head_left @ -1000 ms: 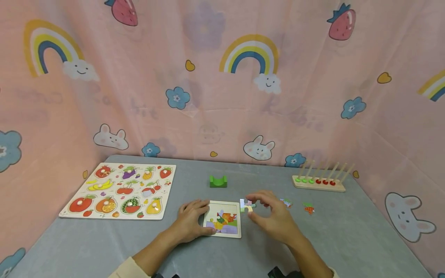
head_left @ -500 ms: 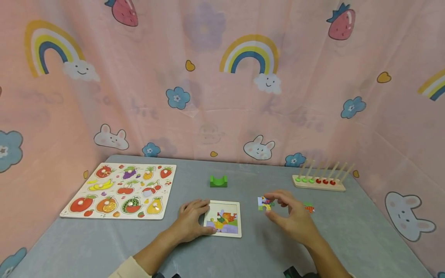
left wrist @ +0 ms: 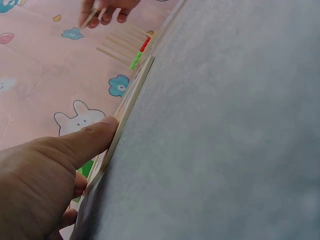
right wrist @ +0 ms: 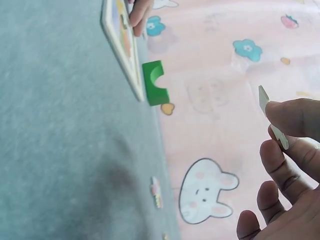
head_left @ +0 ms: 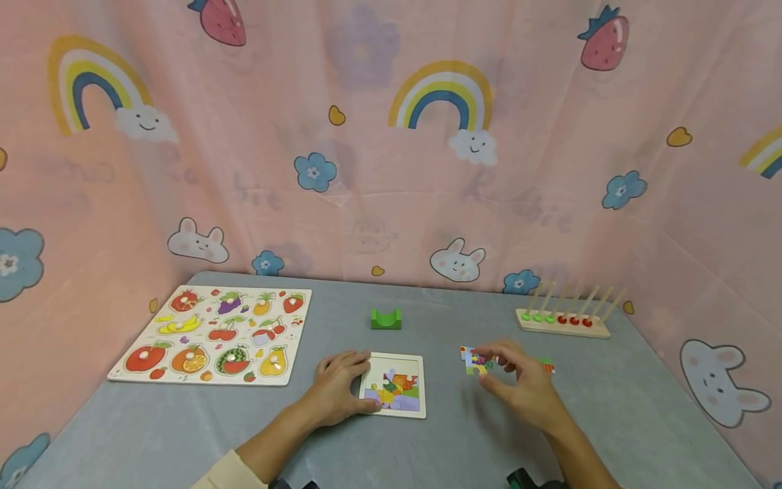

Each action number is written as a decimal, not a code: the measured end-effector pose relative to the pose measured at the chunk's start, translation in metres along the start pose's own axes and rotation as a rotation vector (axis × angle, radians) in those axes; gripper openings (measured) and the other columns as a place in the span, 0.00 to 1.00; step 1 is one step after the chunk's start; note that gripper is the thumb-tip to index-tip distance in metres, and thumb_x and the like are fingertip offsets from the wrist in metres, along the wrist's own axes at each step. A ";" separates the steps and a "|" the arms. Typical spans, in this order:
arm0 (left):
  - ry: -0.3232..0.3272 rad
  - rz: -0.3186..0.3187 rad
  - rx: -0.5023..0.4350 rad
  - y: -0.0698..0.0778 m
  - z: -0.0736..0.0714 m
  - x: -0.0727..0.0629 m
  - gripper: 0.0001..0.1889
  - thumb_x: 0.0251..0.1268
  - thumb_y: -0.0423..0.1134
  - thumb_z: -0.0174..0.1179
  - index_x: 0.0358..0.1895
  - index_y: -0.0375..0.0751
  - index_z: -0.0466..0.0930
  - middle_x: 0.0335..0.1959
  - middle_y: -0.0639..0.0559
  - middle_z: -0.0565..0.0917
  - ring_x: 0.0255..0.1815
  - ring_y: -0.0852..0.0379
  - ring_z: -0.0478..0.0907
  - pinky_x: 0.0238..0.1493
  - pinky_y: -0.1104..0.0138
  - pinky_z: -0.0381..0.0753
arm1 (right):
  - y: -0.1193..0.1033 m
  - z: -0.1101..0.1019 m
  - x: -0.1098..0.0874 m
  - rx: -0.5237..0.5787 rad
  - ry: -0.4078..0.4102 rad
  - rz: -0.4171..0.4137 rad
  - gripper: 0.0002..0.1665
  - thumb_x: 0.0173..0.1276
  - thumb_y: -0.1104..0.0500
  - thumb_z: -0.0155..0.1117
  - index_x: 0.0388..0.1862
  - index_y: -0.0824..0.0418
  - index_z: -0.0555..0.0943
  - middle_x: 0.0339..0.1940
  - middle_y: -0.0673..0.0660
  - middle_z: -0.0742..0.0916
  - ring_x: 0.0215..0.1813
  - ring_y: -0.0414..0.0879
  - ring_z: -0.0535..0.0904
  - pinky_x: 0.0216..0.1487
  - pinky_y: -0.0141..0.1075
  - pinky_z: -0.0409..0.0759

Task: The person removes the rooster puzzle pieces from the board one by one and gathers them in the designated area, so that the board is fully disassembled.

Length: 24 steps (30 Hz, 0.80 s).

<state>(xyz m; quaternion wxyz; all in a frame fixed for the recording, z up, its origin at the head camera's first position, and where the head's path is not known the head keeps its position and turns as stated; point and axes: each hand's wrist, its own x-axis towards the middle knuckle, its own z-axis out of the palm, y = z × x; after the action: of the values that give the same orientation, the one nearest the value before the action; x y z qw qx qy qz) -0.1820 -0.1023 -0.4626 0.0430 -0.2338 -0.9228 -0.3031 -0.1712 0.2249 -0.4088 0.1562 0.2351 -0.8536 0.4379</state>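
Observation:
A small square jigsaw puzzle board with a pale wooden frame lies on the grey table, its lower part filled with colourful pieces and its upper part bare. My left hand holds this board at its left side, thumb along the near edge and fingers by the far left corner. To the right of the board, my right hand pinches a jigsaw piece between thumb and fingers, raised above the table. In the right wrist view that piece is seen edge-on. Another piece lies on the table beneath.
A fruit peg puzzle covers the table's left side. A green notched block stands behind the board. Back right is a wooden peg stand with green and red beads. A carrot-like piece lies partly behind my right hand.
My right hand has moved right, away from the board, carrying the pinched jigsaw piece over the loose pieces. My left hand and the board have stayed put.

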 end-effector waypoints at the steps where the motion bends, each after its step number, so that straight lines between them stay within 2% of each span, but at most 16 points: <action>1: -0.001 0.000 -0.002 0.000 0.000 0.000 0.38 0.47 0.53 0.74 0.60 0.34 0.77 0.65 0.46 0.72 0.68 0.41 0.61 0.62 0.41 0.50 | 0.002 0.001 -0.001 -0.007 -0.007 0.018 0.18 0.59 0.64 0.73 0.49 0.59 0.83 0.44 0.51 0.83 0.42 0.49 0.73 0.40 0.36 0.71; 7: -0.002 0.000 0.001 -0.002 0.001 0.000 0.38 0.46 0.53 0.75 0.60 0.34 0.77 0.65 0.46 0.72 0.68 0.41 0.61 0.62 0.40 0.51 | 0.015 0.005 -0.004 -0.013 -0.034 0.111 0.20 0.59 0.61 0.73 0.51 0.60 0.82 0.46 0.51 0.83 0.44 0.49 0.73 0.41 0.39 0.71; 17: -0.012 -0.005 -0.009 -0.002 0.001 0.000 0.39 0.46 0.53 0.75 0.60 0.32 0.77 0.65 0.46 0.72 0.68 0.41 0.61 0.61 0.41 0.51 | 0.032 0.008 -0.008 0.016 -0.055 0.087 0.20 0.58 0.63 0.74 0.50 0.61 0.83 0.42 0.51 0.82 0.40 0.49 0.70 0.37 0.38 0.70; 24: -0.010 -0.002 0.001 -0.003 0.001 0.001 0.39 0.46 0.53 0.75 0.60 0.32 0.77 0.65 0.45 0.72 0.68 0.41 0.61 0.61 0.41 0.51 | 0.042 0.009 -0.010 0.036 -0.098 0.163 0.20 0.57 0.61 0.75 0.50 0.60 0.83 0.44 0.50 0.83 0.41 0.47 0.71 0.39 0.37 0.70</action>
<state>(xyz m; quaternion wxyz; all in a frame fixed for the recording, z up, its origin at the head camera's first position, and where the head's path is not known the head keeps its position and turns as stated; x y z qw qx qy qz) -0.1839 -0.1039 -0.4647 0.0381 -0.2342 -0.9235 -0.3013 -0.1862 0.2412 -0.4469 0.0740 0.1889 -0.8685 0.4523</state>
